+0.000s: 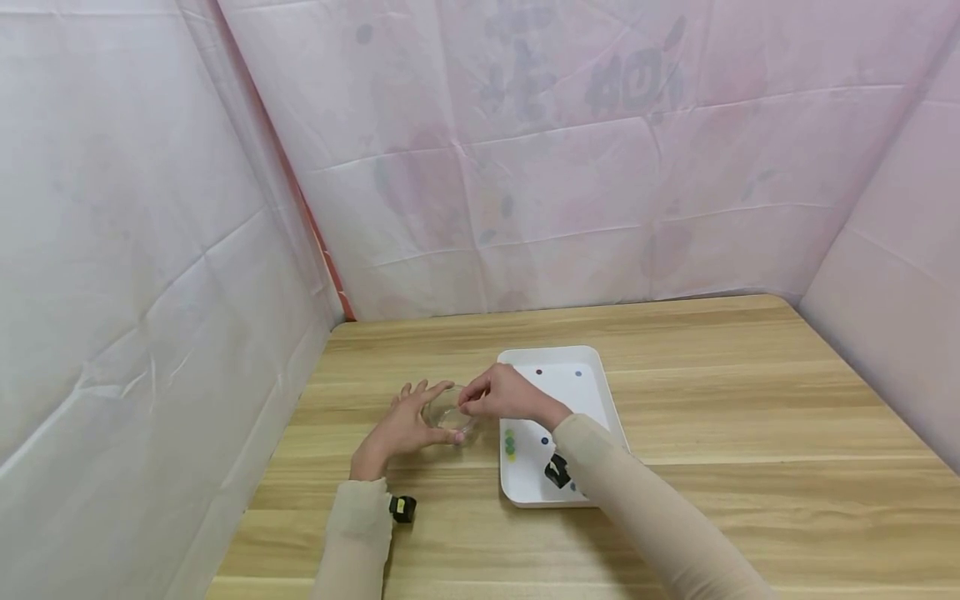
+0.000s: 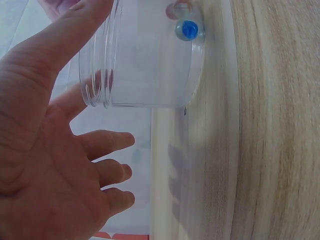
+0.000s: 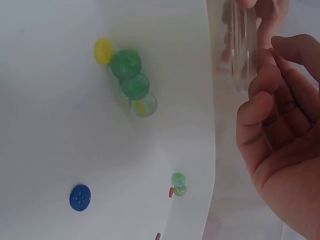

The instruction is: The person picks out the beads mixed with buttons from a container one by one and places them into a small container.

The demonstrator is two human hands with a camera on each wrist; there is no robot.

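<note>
Standing on the wooden bench (image 1: 712, 400) just left of the white tray (image 1: 592, 367), a small clear plastic jar (image 1: 448, 414) with a threaded rim holds a blue-cored glass marble (image 2: 188, 30) at its bottom. The left hand (image 1: 405, 425) lies spread and relaxed against the jar's left side, fingers straight, thumb along the wall. The right hand (image 1: 504, 393) arches over the jar's mouth, fingers curled together; whether they pinch anything cannot be told. On the smooth tray lie a yellow button (image 3: 103, 50), two green marbles (image 3: 130, 75), a clear marble (image 3: 144, 105) and a blue button (image 3: 80, 197).
</note>
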